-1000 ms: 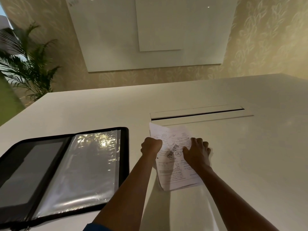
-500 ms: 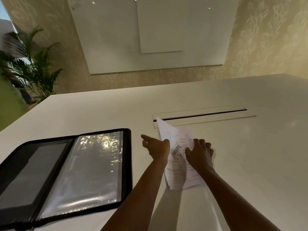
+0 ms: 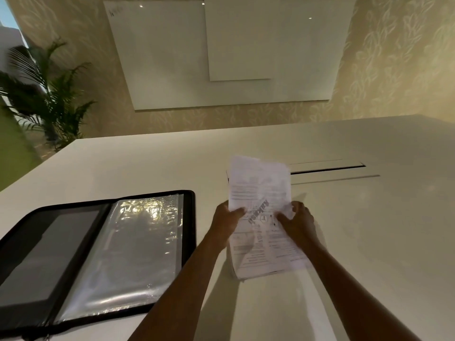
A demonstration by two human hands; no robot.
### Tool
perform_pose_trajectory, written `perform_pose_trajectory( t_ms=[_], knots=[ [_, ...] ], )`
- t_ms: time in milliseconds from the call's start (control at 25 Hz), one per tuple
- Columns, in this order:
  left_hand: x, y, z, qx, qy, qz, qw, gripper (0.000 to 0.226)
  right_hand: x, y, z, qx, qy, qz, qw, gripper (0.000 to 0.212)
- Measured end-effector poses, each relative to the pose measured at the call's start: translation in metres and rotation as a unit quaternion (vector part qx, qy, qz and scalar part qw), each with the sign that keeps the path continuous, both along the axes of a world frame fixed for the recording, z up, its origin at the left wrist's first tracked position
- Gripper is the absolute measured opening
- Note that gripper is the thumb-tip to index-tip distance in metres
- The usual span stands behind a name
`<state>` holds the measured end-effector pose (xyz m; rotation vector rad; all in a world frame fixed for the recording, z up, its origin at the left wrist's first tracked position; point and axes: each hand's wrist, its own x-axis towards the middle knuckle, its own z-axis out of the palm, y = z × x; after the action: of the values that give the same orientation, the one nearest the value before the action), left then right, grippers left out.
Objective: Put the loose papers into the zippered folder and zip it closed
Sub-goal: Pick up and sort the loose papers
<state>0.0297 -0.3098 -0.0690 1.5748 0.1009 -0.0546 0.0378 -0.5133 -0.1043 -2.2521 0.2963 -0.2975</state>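
at nine o'clock of the grip: zippered folder (image 3: 98,252) lying open flat on the table (image 3: 369,242), well apart from the papers
grip, left: left hand (image 3: 227,221) closed on the left edge of the loose papers (image 3: 261,217), thumb over the printed face
grip, right: right hand (image 3: 299,221) closed on the right edge of the same stack, thumb likewise on top
papers, place: between the two hands, about mid-height of the stack; whether the near end touches the table cannot be told
papers, long axis: twelve to six o'clock, far end tipped up toward twelve, near end down toward the wrists
papers, look: several white printed sheets, edges uneven and fanned at the top, slightly crumpled; grey stamp-like mark and small round logo near the middle; text too blurred to read
folder, long axis: spine running roughly one to seven o'clock, black zip border all round
folder, look: dark panel on the left half, shiny clear plastic sleeves (image 3: 138,254) on the right half, catching glare
nearer hand: left, being on the folder's side; right hand farther off at three o'clock
judged step: stack gathered and held, not yet carried across
judged next move: sideways travel toward nine o'clock, then a slight turn to match the sleeve
risk, judged: uneven sheets likely to snag or slip loose at the sleeve mouth; squaring the edges first would help
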Motion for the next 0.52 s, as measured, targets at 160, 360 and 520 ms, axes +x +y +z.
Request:
perform_pose_trajectory(
  t_ms=[160, 360, 520],
  knots=[
    [-0.004, 0.032, 0.022, -0.046, -0.086, -0.021, 0.995, 0.032, -0.006, 0.003, 0.039, 0.309, -0.035, 0.130, 0.942, 0.040],
    [-0.014, 0.049, 0.048, -0.006, -0.169, 0.024, 0.985, 0.018, -0.007, 0.033, 0.070, 0.332, -0.142, 0.171, 0.917, 0.013],
    [-0.017, 0.067, 0.038, -0.010, -0.177, 0.013, 0.984, 0.024, -0.006, 0.039, 0.066, 0.308, -0.144, 0.190, 0.921, 0.014]
  ],
)
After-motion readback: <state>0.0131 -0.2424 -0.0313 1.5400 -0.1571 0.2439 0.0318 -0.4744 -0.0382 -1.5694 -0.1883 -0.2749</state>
